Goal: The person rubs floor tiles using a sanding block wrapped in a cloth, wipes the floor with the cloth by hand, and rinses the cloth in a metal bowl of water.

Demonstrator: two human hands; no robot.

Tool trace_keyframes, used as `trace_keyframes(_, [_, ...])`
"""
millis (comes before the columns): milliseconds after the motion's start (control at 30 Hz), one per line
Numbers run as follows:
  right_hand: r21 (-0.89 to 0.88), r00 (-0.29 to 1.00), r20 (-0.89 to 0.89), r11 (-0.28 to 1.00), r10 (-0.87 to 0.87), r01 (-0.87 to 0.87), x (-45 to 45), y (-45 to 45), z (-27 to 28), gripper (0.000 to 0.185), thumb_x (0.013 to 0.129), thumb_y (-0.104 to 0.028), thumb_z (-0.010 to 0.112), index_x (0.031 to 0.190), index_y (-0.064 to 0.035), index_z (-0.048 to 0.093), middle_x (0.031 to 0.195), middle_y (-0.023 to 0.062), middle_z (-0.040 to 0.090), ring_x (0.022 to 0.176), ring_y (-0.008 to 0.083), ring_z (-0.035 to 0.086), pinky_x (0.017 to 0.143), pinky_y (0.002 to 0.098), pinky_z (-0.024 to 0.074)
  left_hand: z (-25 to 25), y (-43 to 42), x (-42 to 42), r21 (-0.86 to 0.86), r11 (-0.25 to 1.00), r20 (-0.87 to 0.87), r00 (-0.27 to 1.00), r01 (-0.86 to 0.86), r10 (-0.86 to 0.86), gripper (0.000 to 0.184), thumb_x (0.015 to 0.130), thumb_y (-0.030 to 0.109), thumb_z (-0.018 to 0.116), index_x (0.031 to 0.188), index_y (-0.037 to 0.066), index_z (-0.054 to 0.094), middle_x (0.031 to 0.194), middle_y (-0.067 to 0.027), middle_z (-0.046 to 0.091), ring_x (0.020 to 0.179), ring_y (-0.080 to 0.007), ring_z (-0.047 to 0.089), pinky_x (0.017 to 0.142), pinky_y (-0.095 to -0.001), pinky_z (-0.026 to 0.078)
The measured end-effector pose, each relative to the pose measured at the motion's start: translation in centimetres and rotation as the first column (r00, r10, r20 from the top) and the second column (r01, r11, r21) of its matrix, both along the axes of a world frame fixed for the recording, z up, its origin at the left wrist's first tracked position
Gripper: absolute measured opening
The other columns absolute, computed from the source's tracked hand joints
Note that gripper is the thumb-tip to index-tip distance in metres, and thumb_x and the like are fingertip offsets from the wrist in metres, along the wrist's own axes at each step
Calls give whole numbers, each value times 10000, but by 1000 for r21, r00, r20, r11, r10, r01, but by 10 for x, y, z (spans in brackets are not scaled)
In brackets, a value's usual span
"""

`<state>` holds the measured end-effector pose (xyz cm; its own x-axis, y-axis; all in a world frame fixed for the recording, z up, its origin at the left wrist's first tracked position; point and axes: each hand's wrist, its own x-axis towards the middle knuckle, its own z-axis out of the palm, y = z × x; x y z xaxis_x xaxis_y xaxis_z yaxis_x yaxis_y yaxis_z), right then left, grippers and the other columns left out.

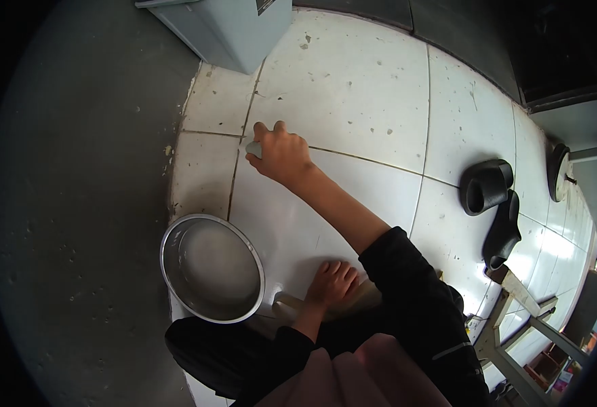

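Clenching a small grayish object (253, 148), the right hand (285, 154) is over the tiled floor (352, 88); the left hand (332, 283) lies on a pale beige object (365, 296), its grip unclear. A metal bowl (221, 266) sits near the left hand.

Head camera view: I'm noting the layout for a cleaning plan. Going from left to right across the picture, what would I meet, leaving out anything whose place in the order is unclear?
Metal basin, left hand, pair of black slippers, round dark-rimmed disc.
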<state>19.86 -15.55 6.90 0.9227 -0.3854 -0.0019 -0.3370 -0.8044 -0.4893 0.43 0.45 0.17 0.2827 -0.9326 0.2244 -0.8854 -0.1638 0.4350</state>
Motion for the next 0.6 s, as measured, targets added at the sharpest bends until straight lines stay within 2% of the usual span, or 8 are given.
trace_keyframes(100, [35,996,-30,996,-80,81,-67,-43,12,384,726,-291,760,968,-71,559,842,167,580,633,331,652,546,393,559,-1,0,-3,30,1000,-29,1000,-1,2,166,822,282,578,760,128,567,763,-21,528,730,-185,514,658,-346,374])
trace_keyframes(267, [-167,945,-141,948,-296,272,-216,-117,32,370,729,-291,759,964,-79,568,868,157,584,638,317,647,554,383,551,-4,-1,-4,20,1000,-44,999,16,-15,193,811,299,595,749,120,558,774,-33,520,729,-197,506,651,-350,372])
trace_keyframes(333, [-150,920,-151,928,-363,341,-263,-133,32,353,729,-286,761,941,-67,581,890,149,590,710,329,645,606,397,547,2,-3,-2,28,1000,0,1000,14,-14,209,805,308,599,736,117,551,767,-36,514,723,-201,502,642,-355,367])
trace_keyframes(367, [-118,908,-115,913,-404,391,-278,-135,31,343,732,-282,761,924,-56,588,910,154,591,762,339,639,634,410,539,1,-3,-2,16,999,-9,999,36,-36,209,805,308,599,736,117,551,767,-36,514,723,-201,502,642,-355,367])
trace_keyframes(400, [-131,899,-118,904,-423,408,-285,-135,30,343,732,-282,761,924,-56,588,910,154,591,762,339,639,634,410,539,1,-2,-3,28,999,-2,1000,31,-31,213,813,313,589,734,121,544,770,-33,519,720,-197,503,642,-352,368])
trace_keyframes(500, [-94,894,33,890,-446,447,-282,-129,29,342,725,-212,781,908,-10,575,847,155,587,757,338,618,662,406,514,-1,-3,-3,35,999,3,999,32,-32,220,820,323,579,731,127,537,775,-29,522,717,-192,504,639,-348,368])
trace_keyframes(600, [-124,908,86,900,-411,419,-269,-125,25,355,739,-272,765,934,-34,588,899,152,579,747,339,621,633,418,527,-1,-2,-2,25,999,0,1000,24,-24,222,821,328,579,730,129,537,772,-28,520,715,-189,504,635,-346,366])
